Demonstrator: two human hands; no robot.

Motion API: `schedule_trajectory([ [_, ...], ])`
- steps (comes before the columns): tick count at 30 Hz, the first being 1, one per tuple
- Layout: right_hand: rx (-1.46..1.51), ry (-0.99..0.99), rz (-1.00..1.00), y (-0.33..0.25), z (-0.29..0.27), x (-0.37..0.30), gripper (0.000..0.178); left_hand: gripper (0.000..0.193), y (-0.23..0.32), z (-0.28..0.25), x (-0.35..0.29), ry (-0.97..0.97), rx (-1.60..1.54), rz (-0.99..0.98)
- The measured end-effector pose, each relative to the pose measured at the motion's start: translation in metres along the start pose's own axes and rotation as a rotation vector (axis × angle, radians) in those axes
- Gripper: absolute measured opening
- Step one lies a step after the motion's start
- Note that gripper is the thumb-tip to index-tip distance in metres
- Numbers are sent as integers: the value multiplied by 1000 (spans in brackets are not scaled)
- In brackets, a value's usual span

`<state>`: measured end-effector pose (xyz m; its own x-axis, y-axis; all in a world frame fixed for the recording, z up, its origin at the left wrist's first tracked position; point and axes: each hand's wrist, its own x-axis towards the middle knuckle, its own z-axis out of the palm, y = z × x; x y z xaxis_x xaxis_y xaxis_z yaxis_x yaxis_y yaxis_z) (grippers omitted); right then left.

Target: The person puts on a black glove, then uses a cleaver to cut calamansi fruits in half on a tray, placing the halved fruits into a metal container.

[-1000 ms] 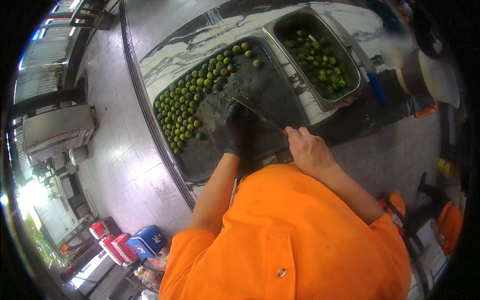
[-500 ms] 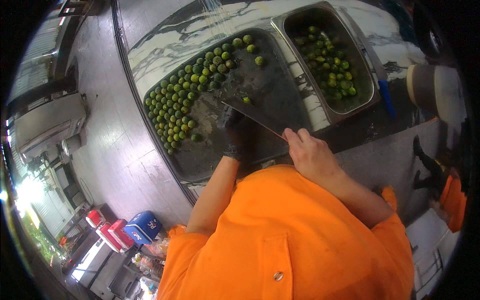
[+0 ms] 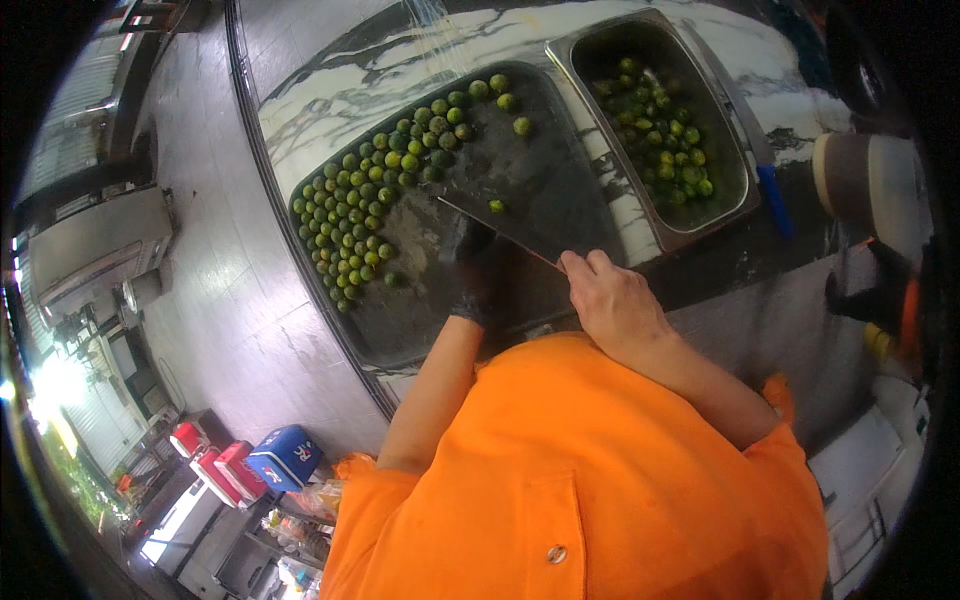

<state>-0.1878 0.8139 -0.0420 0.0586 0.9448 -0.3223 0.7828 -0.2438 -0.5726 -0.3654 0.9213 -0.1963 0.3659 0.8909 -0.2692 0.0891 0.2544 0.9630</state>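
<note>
My right hand is wrapped round the handle end of a knife, whose thin blade slants up and left over a dark tray. Under the blade is my left hand in a black glove; its fingers blend into the dark tray, so what they hold, if anything, is hidden. A small green citrus piece lies just beyond the blade. Many small round green limes cover the tray's left and far side, and a single lime sits apart from them.
Right of the tray stands a deep metal pan holding green citrus pieces. Beside it lies a long knife with a blue handle. The marble counter ends at a near edge. A co-worker's orange sleeve shows at far right.
The knife and my right hand have shifted slightly left and up against the tray. At far right, the co-worker has moved. The citrus piece stays beyond the blade.
</note>
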Motion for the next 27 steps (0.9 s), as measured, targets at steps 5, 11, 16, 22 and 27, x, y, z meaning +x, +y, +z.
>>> schedule_trajectory([
  [5, 67, 103, -26, -6, 17, 28, 22, 36, 57, 18, 0, -33, 405, 10],
  [11, 77, 152, -57, -10, 27, 46, 19, 35, 29, 9, 2, -55, 171, 100],
  [16, 93, 233, -80, 1, 32, 50, 19, 26, 55, 20, 7, -72, 657, 57],
  [22, 292, 615, -222, 3, 1, -11, 20, 25, 33, 13, 13, 107, 442, 322],
  [27, 294, 809, -48, 26, -44, -84, 18, 23, 128, 86, 2, 108, 401, 681],
])
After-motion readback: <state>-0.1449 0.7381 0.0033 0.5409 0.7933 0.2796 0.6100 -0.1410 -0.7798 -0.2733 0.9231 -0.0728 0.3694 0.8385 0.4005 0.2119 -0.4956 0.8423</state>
